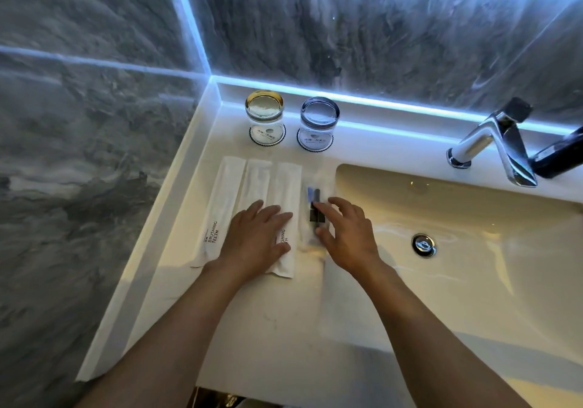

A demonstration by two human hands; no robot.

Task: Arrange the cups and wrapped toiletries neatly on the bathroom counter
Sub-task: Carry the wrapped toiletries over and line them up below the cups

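Counter | left hand flat on packets | right hand beside basin

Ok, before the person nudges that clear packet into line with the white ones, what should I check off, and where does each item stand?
1. Both cups, gold-rimmed cup and blue cup, on coasters: ok.
2. Three white packets side by side: ok.
3. Left hand flat on the white packets: ok.
4. Right hand fingertips on the clear packet: ok.
5. Clear packet aligned with the row: not ok, sits lower.
6. Clear of the sink edge: cannot tell.
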